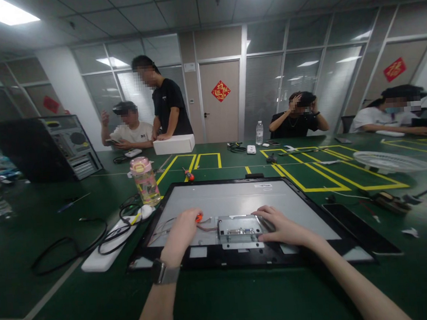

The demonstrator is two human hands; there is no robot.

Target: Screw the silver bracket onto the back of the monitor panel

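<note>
Head view: two bare hands at work over one large flat panel [312,216], lying pale face up on one green table [230,295]. On it, toward the near edge, sits one metal box [236,223]; thin wires [207,227] run out from its left side. Left hand [182,230], one watch [165,271] at the wrist, just left of the box, fingers closed on one small orange-red item [199,218], mostly hidden. Right hand [282,227] touches the box's right end, thumb and fingers in a wide spread; how firmly it presses, cannot tell. Left of panel: one white power strip [101,256], one pink-lidded bottle [145,184], one computer tower [75,140]. Past the far edge: one red-handled screwdriver [189,175], one clear bottle [259,133], one white carton [175,144]. Right side: one black slab [362,228] beside the panel, one round white frame [391,161] farther off. Four other people counted: one standing person [169,104], three seated people [134,135]. Three red diamond signs [221,91] behind.
</note>
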